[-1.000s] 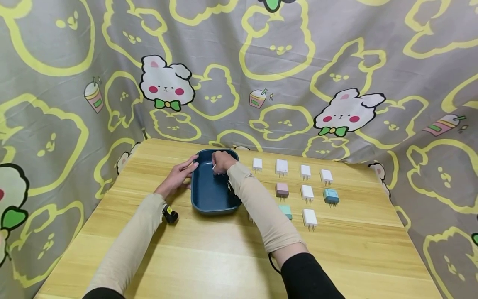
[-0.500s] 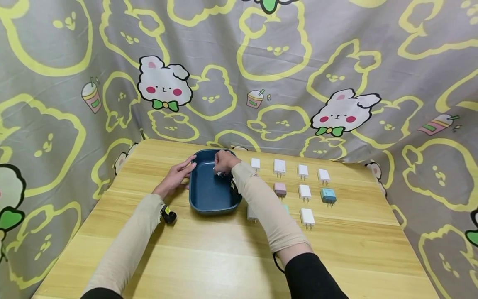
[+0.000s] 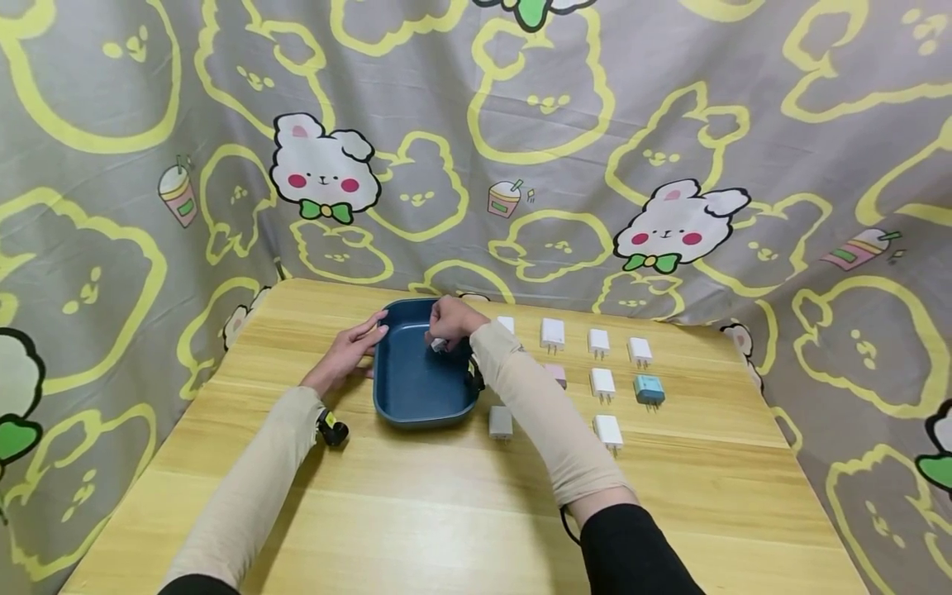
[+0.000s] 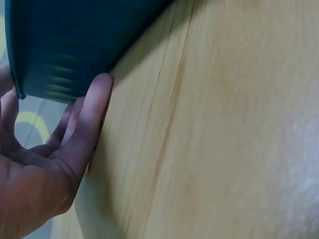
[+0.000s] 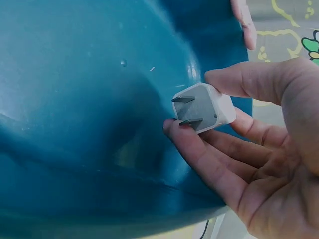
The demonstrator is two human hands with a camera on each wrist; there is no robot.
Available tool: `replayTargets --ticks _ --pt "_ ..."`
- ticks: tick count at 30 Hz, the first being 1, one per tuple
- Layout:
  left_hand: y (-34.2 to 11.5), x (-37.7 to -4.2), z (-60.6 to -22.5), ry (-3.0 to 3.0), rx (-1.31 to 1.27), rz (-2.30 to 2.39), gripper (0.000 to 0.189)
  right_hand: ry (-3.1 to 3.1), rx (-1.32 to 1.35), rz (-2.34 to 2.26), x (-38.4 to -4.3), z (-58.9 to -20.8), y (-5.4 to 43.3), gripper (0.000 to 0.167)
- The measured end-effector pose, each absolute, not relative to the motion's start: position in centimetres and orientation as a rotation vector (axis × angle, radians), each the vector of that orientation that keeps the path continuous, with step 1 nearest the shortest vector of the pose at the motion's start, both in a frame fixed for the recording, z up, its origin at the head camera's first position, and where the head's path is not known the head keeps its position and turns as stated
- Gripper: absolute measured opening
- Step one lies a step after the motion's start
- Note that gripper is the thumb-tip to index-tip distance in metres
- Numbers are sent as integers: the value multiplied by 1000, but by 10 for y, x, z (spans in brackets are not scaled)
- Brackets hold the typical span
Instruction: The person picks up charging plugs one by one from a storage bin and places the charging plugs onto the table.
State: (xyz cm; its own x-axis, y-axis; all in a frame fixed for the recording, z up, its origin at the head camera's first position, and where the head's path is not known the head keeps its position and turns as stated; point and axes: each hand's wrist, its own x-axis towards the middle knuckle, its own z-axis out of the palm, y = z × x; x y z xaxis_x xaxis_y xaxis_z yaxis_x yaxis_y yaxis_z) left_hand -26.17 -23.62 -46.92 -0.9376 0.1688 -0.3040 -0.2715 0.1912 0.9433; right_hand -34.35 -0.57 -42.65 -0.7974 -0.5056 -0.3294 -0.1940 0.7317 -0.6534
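Observation:
A dark blue rectangular basin (image 3: 416,388) with rounded corners stands on the wooden table. At its left side my left hand (image 3: 345,355) holds the wall, with the thumb by the rim and the fingers (image 4: 92,107) against the outside. Over the basin's far right part, my right hand (image 3: 455,321) pinches a small white charger plug (image 5: 223,105) between thumb and fingers. Its two metal prongs face away from the palm, above the basin floor. No other plug shows inside the basin, though my right hand and forearm cover part of it.
Right of the basin, several charger plugs stand in rows: white ones such as a larger white plug (image 3: 553,332), a blue plug (image 3: 649,388), and a pink plug (image 3: 555,374) partly behind my sleeve. A greyish plug (image 3: 501,421) sits near the basin. A patterned curtain (image 3: 416,165) encloses the table.
My right hand has shifted slightly right over the basin, with more of the white plug showing. The forearm now hides the mint-green plug and uncovers the greyish one. My left hand stays put.

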Motion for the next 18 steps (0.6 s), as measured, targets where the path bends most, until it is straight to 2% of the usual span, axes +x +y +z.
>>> replayTargets --ticks 10,18 --pt "-235 -262 -467 2139 -76 1801 60 2394 -515 -955 -332 -410 11 28" --pt "-237 -263 -472 2145 -86 1818 59 2348 -495 -981 -329 -401 21 25"
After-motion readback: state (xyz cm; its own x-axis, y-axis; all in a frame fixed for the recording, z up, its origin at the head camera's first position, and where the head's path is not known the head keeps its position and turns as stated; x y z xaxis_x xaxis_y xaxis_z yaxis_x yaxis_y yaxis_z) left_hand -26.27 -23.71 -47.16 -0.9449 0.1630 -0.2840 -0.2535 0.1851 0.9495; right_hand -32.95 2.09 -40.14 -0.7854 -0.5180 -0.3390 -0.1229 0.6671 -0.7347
